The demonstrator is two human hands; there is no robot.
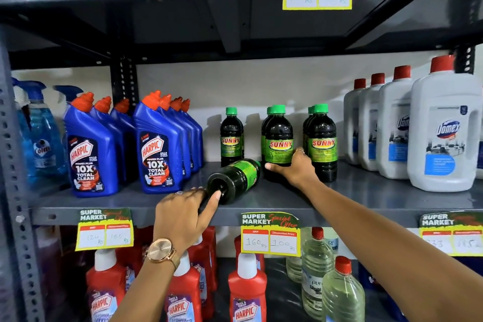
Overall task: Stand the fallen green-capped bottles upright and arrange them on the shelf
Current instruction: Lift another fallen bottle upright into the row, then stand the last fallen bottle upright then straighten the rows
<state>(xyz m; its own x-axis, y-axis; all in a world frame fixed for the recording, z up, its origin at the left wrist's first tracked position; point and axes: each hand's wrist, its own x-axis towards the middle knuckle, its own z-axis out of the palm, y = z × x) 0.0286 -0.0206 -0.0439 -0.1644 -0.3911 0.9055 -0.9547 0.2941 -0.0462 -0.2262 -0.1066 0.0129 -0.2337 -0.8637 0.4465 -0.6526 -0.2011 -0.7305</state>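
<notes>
Grey shelf edge (339, 210): left grip (183, 213) clamps fallen bottle (235, 180), right grip (294, 168) clamps upright bottle (278, 138).

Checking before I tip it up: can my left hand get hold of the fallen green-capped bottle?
Probably yes: the left hand touches the base of the fallen bottle, which points toward the shelf front; nothing lies between.

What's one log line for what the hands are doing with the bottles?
left hand: grips fallen bottle | right hand: holds upright bottle | shelf: one bottle lying down
</notes>
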